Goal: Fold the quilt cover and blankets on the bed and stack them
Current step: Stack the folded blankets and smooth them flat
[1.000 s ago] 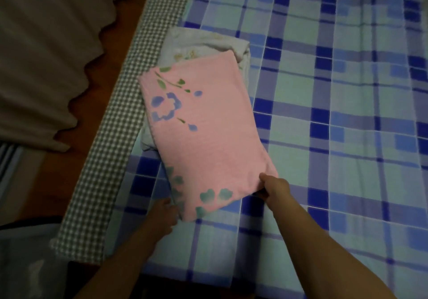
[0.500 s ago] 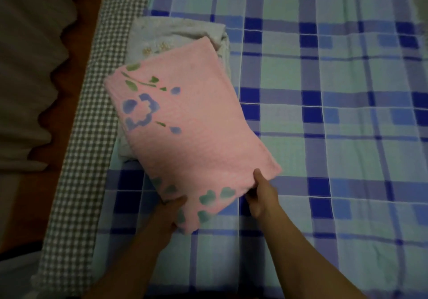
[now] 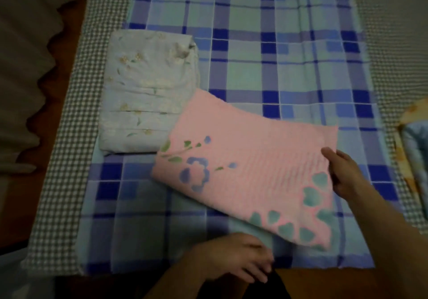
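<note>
Pink blanket (image 3: 252, 171): was seen folded into a long rectangle on the blue plaid sheet (image 3: 254, 67), near the front edge of the bed.
Long axis: was laid on a diagonal, running from the upper left, beside the pale stack, down to the lower right; the end with the teal heart border was turned toward the person, the blue flower print toward the left.
Overlap: the upper left corner of the pink blanket was seen to touch or slightly cover the lower right corner of the pale floral quilt cover (image 3: 148, 92); which of the two could not be told.
Pale floral quilt cover: was folded into a thick block, its long axis running away from the person, at the left side of the plaid sheet just beside the checked strip (image 3: 69, 136).
Right hand (image 3: 345, 173): was clamped on the right short edge of the pink blanket, thumb on top; the fingers were hidden beneath the cloth.
Left hand (image 3: 236, 259): was held apart from the blanket, just below its near edge, fingers loosely spread and holding nothing; it was blurred.
Cut off: a yellow and blue bedding piece (image 3: 414, 150) was cropped by the right border, and its shape could not be made out.
Hard to make out: the whole view was dim and soft; the curtain (image 3: 20, 67) at far left was shown only as a scalloped edge.
</note>
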Tool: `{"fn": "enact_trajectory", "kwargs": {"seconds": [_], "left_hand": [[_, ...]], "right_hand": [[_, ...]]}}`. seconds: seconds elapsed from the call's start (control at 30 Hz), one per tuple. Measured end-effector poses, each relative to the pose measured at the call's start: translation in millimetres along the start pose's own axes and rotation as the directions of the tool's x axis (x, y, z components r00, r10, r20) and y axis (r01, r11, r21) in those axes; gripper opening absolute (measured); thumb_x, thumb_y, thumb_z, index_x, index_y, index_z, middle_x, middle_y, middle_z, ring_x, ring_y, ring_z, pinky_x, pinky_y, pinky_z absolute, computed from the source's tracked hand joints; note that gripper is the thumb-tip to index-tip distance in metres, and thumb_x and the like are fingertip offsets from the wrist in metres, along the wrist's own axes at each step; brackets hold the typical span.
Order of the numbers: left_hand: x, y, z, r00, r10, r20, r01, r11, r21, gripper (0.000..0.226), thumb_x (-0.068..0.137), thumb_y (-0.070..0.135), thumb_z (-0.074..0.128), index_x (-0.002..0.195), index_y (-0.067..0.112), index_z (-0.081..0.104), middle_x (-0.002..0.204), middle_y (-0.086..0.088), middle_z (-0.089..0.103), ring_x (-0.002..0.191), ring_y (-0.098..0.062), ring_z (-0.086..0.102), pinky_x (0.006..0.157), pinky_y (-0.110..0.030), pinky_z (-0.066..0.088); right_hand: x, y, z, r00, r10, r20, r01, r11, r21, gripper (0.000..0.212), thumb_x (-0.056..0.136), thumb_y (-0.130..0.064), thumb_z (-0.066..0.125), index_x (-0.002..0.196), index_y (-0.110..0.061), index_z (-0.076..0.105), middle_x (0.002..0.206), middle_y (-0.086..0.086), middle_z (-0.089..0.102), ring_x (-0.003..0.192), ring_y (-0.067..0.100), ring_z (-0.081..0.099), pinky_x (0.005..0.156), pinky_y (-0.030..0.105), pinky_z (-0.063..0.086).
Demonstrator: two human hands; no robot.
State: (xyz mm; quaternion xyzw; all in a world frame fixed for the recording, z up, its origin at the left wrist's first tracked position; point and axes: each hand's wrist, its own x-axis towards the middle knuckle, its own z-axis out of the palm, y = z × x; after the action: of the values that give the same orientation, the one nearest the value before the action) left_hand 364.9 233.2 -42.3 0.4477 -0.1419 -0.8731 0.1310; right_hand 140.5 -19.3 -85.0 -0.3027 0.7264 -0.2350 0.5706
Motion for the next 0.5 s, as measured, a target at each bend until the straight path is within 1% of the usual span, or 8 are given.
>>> {"fn": "enact_trajectory", "kwargs": {"seconds": [0.03,0.07,0.1,0.17,0.23,0.3,0.4,0.5], "left_hand": [[14,1,-10,0.988,0.021,-0.151,-0.01,0.997,0.078,0.02,0.094,0.035,0.055,0.1,0.02,0.065,0.093,-0.001,0.068,0.094,-0.025,0.068,0.091,-0.038,0.056],[28,2,-27,0.924,0.094,-0.372,-0.043,0.989,0.143,0.019,0.088,0.038,0.057,0.088,0.022,0.067,0.09,-0.001,0.069,0.087,-0.022,0.067,0.089,-0.042,0.058],[38,4,-44,0.8,0.206,-0.563,-0.099,0.972,0.214,0.023,0.082,0.042,0.059,0.078,0.021,0.067,0.084,-0.002,0.069,0.079,-0.024,0.065,0.082,-0.046,0.058],[53,5,-88,0.458,0.386,-0.8,-0.15,0.921,0.359,0.024,0.076,0.041,0.061,0.07,0.018,0.064,0.068,-0.002,0.065,0.064,-0.023,0.059,0.061,-0.037,0.052],[65,10,-132,0.198,0.473,-0.859,0.083,0.865,0.495,0.031,0.08,0.044,0.064,0.082,0.013,0.063,0.072,-0.009,0.063,0.071,-0.027,0.06,0.061,-0.035,0.047],[75,21,-163,0.159,0.453,-0.877,0.317,0.818,0.48,0.06,0.083,0.056,0.066,0.115,0.007,0.06,0.104,-0.024,0.065,0.101,-0.039,0.061,0.085,-0.042,0.049],[91,41,-187,0.262,0.279,-0.924,0.213,0.917,0.338,0.073,0.082,0.063,0.066,0.13,0.009,0.057,0.127,-0.019,0.064,0.115,-0.034,0.061,0.091,-0.036,0.047],[102,54,-191,0.303,0.217,-0.928,0.189,0.941,0.282,0.068,0.084,0.056,0.069,0.13,0.007,0.062,0.128,-0.017,0.065,0.113,-0.032,0.062,0.087,-0.033,0.044]], "right_hand": [[23,12,-22,0.998,0.061,-0.025,-0.062,0.996,-0.068,0.014,0.093,-0.031,0.065,0.1,-0.021,0.057,0.069,0.002,0.058,0.056,0.013,0.054,0.052,0.023,0.047],[45,27,-38,0.993,0.117,-0.027,-0.12,0.981,-0.155,0.014,0.094,-0.033,0.063,0.095,-0.022,0.055,0.07,0.003,0.053,0.056,0.014,0.051,0.051,0.02,0.043],[63,45,-50,0.988,0.152,-0.005,-0.147,0.952,-0.269,0.014,0.096,-0.032,0.061,0.093,-0.019,0.057,0.071,0.004,0.054,0.056,0.015,0.052,0.05,0.02,0.043],[91,83,-61,0.993,0.114,0.024,-0.091,0.886,-0.456,0.022,0.092,-0.028,0.066,0.101,-0.008,0.065,0.082,0.011,0.067,0.07,0.024,0.064,0.059,0.03,0.053],[98,104,-61,0.998,-0.05,-0.023,0.028,0.825,-0.565,0.039,0.083,-0.034,0.075,0.107,-0.005,0.065,0.101,0.016,0.071,0.091,0.031,0.068,0.081,0.044,0.056],[95,114,-55,0.992,-0.123,-0.01,0.099,0.84,-0.533,0.044,0.078,-0.032,0.078,0.11,-0.006,0.064,0.104,0.013,0.07,0.094,0.029,0.066,0.087,0.044,0.054],[81,125,-52,0.991,-0.096,0.092,0.127,0.885,-0.448,0.045,0.081,-0.024,0.076,0.122,-0.012,0.061,0.108,0.004,0.069,0.096,0.022,0.067,0.087,0.037,0.053],[81,137,-55,0.996,-0.072,0.051,0.088,0.883,-0.46,0.059,0.077,-0.038,0.076,0.13,-0.018,0.057,0.114,0.0,0.068,0.098,0.021,0.066,0.091,0.042,0.054]]}}
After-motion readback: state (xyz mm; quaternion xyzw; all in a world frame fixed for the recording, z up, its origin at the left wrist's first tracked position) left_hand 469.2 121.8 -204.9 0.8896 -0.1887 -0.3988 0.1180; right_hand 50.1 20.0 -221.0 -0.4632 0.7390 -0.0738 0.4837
